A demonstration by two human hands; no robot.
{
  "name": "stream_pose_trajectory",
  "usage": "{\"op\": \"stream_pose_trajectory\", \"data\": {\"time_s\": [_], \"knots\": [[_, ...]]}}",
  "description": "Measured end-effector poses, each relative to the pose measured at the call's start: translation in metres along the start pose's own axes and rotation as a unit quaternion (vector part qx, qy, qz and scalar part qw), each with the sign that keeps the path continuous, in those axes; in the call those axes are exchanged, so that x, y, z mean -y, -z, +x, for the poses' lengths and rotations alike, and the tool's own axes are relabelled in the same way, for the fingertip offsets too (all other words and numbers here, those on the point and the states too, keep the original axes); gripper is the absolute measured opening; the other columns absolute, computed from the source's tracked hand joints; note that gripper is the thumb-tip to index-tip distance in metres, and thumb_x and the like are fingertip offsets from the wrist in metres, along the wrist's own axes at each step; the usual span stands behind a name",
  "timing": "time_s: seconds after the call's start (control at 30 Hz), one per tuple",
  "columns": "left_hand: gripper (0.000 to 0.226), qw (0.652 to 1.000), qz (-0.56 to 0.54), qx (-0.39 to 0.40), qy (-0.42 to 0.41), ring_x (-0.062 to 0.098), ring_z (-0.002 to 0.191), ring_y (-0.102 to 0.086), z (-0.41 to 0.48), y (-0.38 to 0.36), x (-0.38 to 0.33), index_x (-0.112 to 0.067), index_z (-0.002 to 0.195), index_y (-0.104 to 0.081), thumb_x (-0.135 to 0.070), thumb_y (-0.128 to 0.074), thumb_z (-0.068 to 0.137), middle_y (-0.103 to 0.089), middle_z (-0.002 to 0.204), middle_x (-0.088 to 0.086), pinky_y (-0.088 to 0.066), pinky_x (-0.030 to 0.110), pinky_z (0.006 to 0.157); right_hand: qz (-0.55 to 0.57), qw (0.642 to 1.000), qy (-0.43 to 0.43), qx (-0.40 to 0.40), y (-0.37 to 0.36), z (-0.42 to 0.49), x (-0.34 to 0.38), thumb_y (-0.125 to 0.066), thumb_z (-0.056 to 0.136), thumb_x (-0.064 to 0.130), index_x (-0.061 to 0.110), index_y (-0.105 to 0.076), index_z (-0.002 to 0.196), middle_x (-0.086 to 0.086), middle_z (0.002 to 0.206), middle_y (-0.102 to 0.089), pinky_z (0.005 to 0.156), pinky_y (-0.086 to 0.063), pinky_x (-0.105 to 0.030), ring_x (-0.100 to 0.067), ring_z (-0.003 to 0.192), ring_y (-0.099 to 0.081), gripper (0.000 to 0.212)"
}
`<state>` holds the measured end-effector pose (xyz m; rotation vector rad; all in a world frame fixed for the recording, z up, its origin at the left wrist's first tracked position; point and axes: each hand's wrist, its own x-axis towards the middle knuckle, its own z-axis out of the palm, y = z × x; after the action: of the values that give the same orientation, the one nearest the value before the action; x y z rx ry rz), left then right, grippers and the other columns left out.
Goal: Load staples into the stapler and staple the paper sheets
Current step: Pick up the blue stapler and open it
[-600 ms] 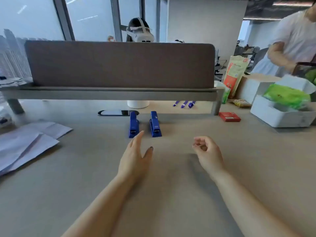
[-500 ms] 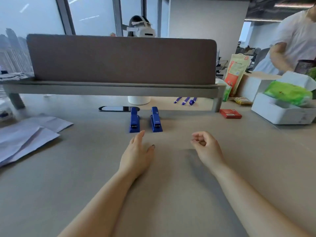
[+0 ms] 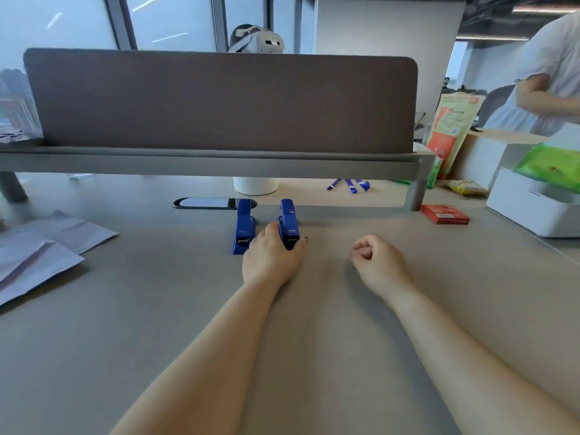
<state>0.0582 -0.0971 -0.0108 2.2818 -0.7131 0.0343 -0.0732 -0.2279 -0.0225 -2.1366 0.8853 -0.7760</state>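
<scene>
Two blue plastic staplers stand side by side on the grey worktop (image 3: 314,340), with loose white paper sheets (image 3: 40,249) lying well apart at the far left, probably waiting to be stapled. Next comes the left stapler (image 3: 244,227), untouched. Beside it, the left hand (image 3: 271,257) closes round the right stapler (image 3: 288,226), fingers on one flank and thumb on the other, seemingly to lift it for loading. Farther right, the right hand (image 3: 376,262) rests loosely curled and holds nothing, perhaps ready to open the magazine. A small red box (image 3: 444,213), possibly staples, lies near the shelf leg (image 3: 414,196).
</scene>
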Motion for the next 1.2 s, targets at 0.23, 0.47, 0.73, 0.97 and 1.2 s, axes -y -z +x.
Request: {"op": "stream_pose_trajectory", "data": {"time_s": [0.23,0.47,0.73,0.97,1.2], "knots": [[0.038,0.999,0.042,-0.015,-0.025,0.025,0.108,-0.051,0.024,-0.016,-0.007,-0.016,0.120,-0.046,-0.038,-0.050,0.088,-0.058,0.117,0.003,-0.045,0.038,0.079,0.000,0.999,0.028,0.016,-0.006,0.011,-0.003,-0.056,0.083,0.021,0.024,-0.058,0.091,0.013,0.075,-0.062,0.067,-0.044,-0.028,-0.016,0.072,-0.058,0.008],[0.037,0.994,-0.041,0.061,-0.075,0.020,0.103,-0.055,0.000,-0.003,-0.004,-0.022,0.123,-0.048,-0.017,-0.052,0.087,-0.060,0.117,-0.001,-0.040,0.029,0.079,0.048,0.998,0.036,0.020,0.003,-0.005,0.003,-0.060,0.084,0.019,0.026,-0.056,0.099,0.012,0.089,-0.060,0.071,-0.044,-0.024,-0.014,0.083,-0.058,0.017],[0.030,0.978,-0.012,0.053,-0.203,0.016,0.095,-0.053,-0.024,0.000,-0.001,-0.026,0.107,-0.053,-0.040,-0.062,0.083,-0.055,0.100,-0.009,-0.039,0.026,0.078,0.085,0.987,0.054,0.122,0.007,-0.014,0.012,-0.062,0.086,0.017,0.019,-0.047,0.123,0.006,0.113,-0.058,0.088,-0.039,-0.021,-0.011,0.105,-0.055,0.040],[0.042,0.975,0.102,-0.011,-0.199,0.020,0.105,-0.047,-0.046,0.005,-0.004,-0.024,0.115,-0.051,-0.055,-0.050,0.086,-0.054,0.114,-0.002,-0.035,0.031,0.092,0.074,0.988,0.063,0.122,0.011,-0.036,0.019,-0.063,0.085,0.018,0.016,-0.056,0.109,0.001,0.103,-0.063,0.078,-0.042,-0.021,-0.015,0.095,-0.058,0.024],[0.034,0.989,-0.029,-0.023,-0.145,0.021,0.091,-0.049,-0.058,0.011,-0.005,-0.019,0.097,-0.048,-0.051,-0.047,0.089,-0.050,0.095,-0.003,-0.038,0.034,0.081,0.056,0.995,0.046,0.063,0.011,-0.055,0.019,-0.064,0.085,0.025,0.014,-0.056,0.100,-0.002,0.097,-0.061,0.077,-0.043,-0.029,-0.020,0.088,-0.057,0.020]]}}
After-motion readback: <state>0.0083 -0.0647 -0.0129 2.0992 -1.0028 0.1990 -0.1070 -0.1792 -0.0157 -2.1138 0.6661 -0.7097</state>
